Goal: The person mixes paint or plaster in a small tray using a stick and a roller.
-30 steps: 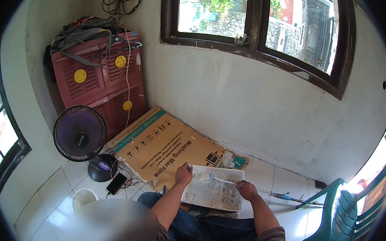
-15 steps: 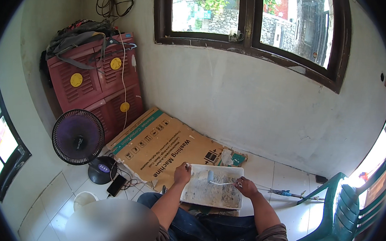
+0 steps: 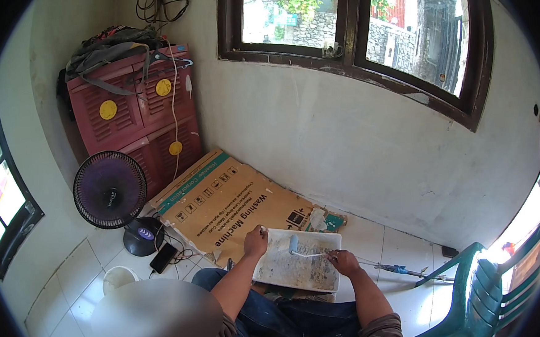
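A white, paint-smeared tray [image 3: 282,273] lies in front of my knees, its inside streaked grey and dark. My left hand [image 3: 256,243] is closed at the tray's far left corner, gripping the rim. In my right hand [image 3: 344,262], at the tray's right edge, is the handle of a small paint roller [image 3: 294,243]. The roller's pale blue-grey sleeve rests inside the far part of the tray, and its thin wire frame runs right to my fingers. The grip itself is mostly hidden by the hand.
Flattened cardboard [image 3: 222,202] covers the floor ahead. To the left are a fan [image 3: 110,190], a phone [image 3: 163,259] with cables and a white bucket [image 3: 120,279]. A pole [image 3: 403,270] and green chair [image 3: 475,285] stand right. A red cabinet [image 3: 105,98] fills the corner.
The roller's sleeve has shifted slightly toward the far edge of the tray. My left hand keeps its place at the corner, and the view has tilted very slightly.
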### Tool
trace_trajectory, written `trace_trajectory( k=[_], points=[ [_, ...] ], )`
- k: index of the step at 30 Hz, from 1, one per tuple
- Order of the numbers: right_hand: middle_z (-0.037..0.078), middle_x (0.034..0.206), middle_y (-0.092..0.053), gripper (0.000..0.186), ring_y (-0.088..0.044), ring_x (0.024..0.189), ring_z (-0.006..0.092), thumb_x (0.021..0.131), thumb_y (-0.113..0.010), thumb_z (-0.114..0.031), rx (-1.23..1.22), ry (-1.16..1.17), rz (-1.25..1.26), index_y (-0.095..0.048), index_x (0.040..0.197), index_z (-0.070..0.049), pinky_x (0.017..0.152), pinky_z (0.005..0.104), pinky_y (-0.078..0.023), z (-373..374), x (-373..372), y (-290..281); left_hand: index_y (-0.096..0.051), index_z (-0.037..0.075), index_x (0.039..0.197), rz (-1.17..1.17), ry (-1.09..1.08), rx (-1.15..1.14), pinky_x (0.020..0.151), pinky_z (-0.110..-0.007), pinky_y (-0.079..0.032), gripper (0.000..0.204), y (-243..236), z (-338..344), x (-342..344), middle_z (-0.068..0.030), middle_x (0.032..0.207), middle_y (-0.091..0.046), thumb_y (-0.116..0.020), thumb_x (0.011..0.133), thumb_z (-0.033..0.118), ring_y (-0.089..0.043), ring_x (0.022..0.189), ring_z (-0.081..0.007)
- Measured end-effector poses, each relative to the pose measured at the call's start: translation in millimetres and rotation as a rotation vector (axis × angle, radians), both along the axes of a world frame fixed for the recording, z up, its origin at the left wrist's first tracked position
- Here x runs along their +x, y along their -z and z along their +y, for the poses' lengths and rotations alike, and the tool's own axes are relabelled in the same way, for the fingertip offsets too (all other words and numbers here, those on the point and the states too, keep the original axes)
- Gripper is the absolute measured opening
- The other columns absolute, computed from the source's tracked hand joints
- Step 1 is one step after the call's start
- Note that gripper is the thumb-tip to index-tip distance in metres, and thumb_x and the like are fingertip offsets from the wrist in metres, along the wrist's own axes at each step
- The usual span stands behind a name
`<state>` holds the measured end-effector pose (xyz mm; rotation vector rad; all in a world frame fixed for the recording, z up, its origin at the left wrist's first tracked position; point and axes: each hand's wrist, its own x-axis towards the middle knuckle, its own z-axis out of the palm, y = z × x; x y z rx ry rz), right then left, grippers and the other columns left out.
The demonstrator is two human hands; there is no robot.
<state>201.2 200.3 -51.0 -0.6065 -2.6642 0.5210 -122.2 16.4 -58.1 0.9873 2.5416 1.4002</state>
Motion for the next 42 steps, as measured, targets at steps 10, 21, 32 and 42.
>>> trace_trajectory(
  k=[10, 21, 32, 42],
  points=[
    [0.021, 0.104, -0.075, 0.04, -0.071, 0.097, 0.041, 0.102, -0.062, -0.042, -0.05, 0.06, -0.041, -0.077, 0.105, -0.005, 0.086, 0.0482, -0.056, 0.1, -5.7, -1.3, -0.067, 0.011, 0.115, 0.028, -0.007, -0.017, 0.079, -0.051, -0.058, 0.023, 1.9, 0.9, -5.1, -0.0206, 0.098, -0.074, -0.063, 0.099, 0.027, -0.072, 0.092, -0.0399],
    [0.02, 0.1, -0.072, 0.03, -0.07, 0.097, 0.0416, 0.097, -0.071, -0.034, -0.027, 0.11, 0.006, -0.072, 0.103, -0.004, 0.084, 0.0491, -0.056, 16.4, 7.2, 26.7, -0.066, 0.01, 0.115, 0.104, 0.03, -0.009, 0.08, -0.052, -0.057, 0.023, 3.8, -2.0, 5.6, -0.0211, 0.097, -0.074, -0.064, 0.098, 0.026, -0.071, 0.092, -0.0417],
    [0.015, 0.105, -0.074, 0.038, -0.071, 0.097, 0.0325, 0.109, -0.045, -0.037, 0.155, 0.032, -0.39, -0.072, 0.114, -0.01, 0.09, 0.0479, -0.055, 41.6, -28.9, 5.2, -0.068, 0.006, 0.121, 0.042, 0.004, 0.051, 0.08, -0.047, -0.058, 0.029, 10.9, 16.0, -10.9, -0.0222, 0.098, -0.075, -0.065, 0.099, 0.024, -0.073, 0.092, -0.039],
    [0.006, 0.101, -0.073, 0.032, -0.067, 0.105, 0.0205, 0.109, -0.045, -0.033, 0.404, 0.047, -0.532, -0.072, 0.111, -0.015, 0.116, 0.0522, -0.028, 32.4, -45.2, -3.1, -0.069, 0.007, 0.118, 0.033, 0.037, 0.082, 0.081, -0.044, -0.058, 0.023, 16.0, 25.9, -6.3, -0.0194, 0.096, -0.075, -0.066, 0.099, 0.02, -0.074, 0.091, -0.0353]
  ],
)
